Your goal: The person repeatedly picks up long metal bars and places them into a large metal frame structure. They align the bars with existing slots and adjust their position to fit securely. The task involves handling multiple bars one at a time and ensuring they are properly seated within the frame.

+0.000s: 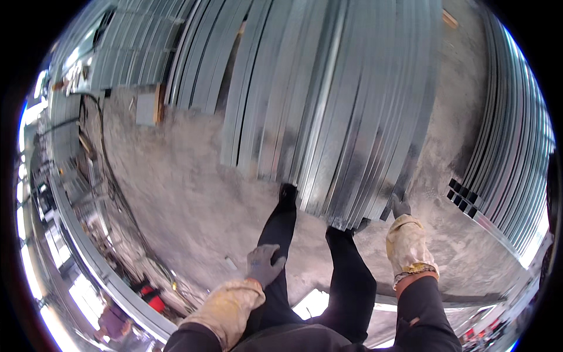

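Note:
Long galvanised metal profiles (pixel 328 117) lie side by side in a stack in front of me, their near ends close to my feet. My right hand (pixel 400 207), in a grey glove, is at the near right corner of this stack, by the end of the outermost profile. Its fingers are small and partly hidden, so I cannot tell how they are closed. My left hand (pixel 267 264), also grey-gloved, rests on my black trouser leg with thumb and fingers apart, holding nothing. Pale, stained sleeve covers (pixel 410 243) are on both forearms.
Another stack of metal profiles (pixel 510 152) stands to the right, with dark open ends facing me. More profiles (pixel 132 53) lie at the far left, near a grey panel with a wooden edge (pixel 157 104). Cables (pixel 111 170) run along the concrete floor at left. A person (pixel 114 320) is at lower left.

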{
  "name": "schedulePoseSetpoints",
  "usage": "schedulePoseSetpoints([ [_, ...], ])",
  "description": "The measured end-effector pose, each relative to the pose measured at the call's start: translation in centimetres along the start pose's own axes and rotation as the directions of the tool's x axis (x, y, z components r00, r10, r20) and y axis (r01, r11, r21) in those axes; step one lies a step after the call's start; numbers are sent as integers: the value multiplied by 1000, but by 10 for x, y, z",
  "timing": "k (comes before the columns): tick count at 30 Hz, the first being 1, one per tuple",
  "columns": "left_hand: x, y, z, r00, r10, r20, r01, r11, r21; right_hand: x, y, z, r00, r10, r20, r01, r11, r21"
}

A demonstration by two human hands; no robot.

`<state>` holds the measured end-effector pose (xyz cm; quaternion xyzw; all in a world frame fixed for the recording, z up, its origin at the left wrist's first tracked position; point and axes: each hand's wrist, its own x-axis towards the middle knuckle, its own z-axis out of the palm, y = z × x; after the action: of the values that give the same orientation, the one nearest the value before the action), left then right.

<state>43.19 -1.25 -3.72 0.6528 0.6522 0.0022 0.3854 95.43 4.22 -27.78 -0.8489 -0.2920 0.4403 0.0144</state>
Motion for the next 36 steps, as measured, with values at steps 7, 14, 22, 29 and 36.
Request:
schedulePoseSetpoints([
  [7,100,-92,41,747,-639,183,499,356,-790,-83,-31,36,992,-117,-47,115,993,-32],
  [14,246,-144,88,539,-833,-129,192,270,-944,-174,3,61,984,-20,178,7,997,71],
  [22,265,-139,86,385,-923,-19,237,119,-964,-252,11,74,937,144,318,-152,988,2],
  [29,277,-146,86,342,-939,46,206,27,-978,-269,-39,69,899,220,380,-308,933,187],
  [36,256,-197,77,378,-918,-122,227,220,-949,-263,-78,57,863,288,416,-372,919,134],
])
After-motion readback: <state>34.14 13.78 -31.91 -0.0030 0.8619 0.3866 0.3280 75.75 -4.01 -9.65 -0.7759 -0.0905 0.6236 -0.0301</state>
